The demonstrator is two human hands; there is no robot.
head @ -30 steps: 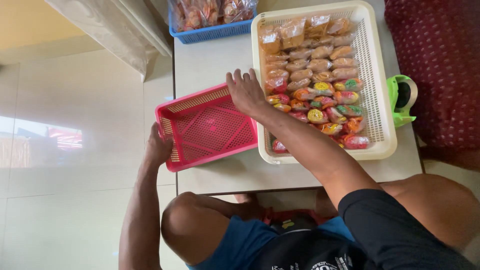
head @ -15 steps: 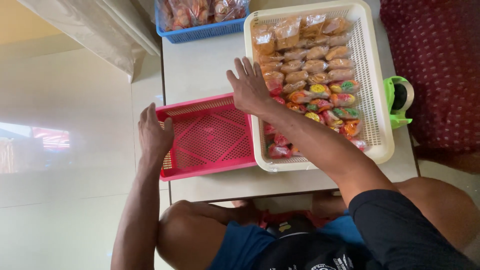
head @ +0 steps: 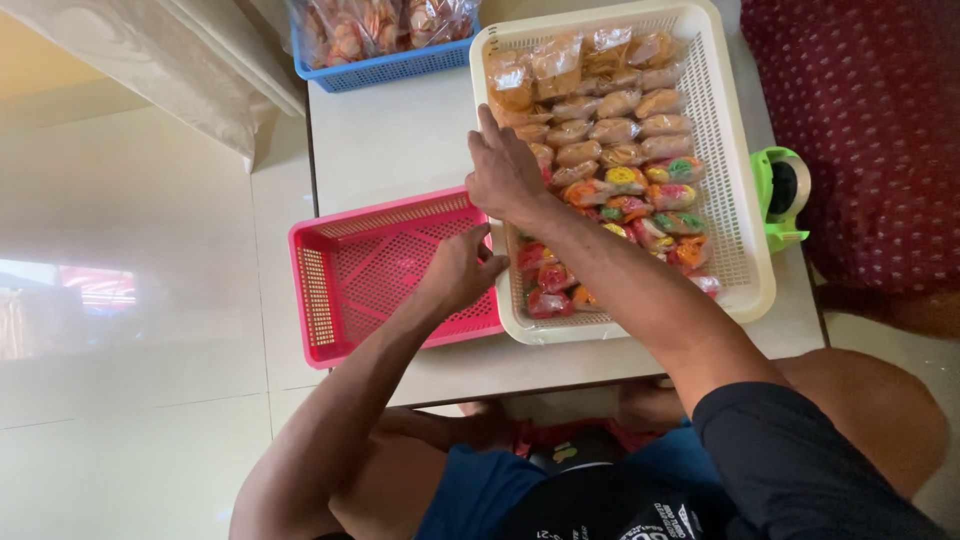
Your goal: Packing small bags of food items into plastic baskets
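Note:
My right hand (head: 505, 175) lies on the left rim of a white mesh tray (head: 745, 240), fingers curled over the rim and forefinger stretched along it. The tray holds rows of wrapped snacks: brown ones (head: 610, 105) at the far end, colourful ones (head: 650, 200) nearer me. My left hand (head: 458, 272) reaches over the right side of an empty pink mesh basket (head: 340, 290); its fingertips touch the white tray's wall and it holds nothing. The tray overlaps the basket's right edge.
Both containers sit on a small pale table (head: 400, 130). A blue basket (head: 385, 65) of bagged snacks stands at the far edge. A green tape dispenser (head: 780, 195) sits right of the tray. Tiled floor lies to the left, a dark red patterned cushion (head: 880, 130) to the right.
My left hand has left the pink basket's left edge and crossed to its right side by the tray. My right hand has slid from the packets to the tray's left rim.

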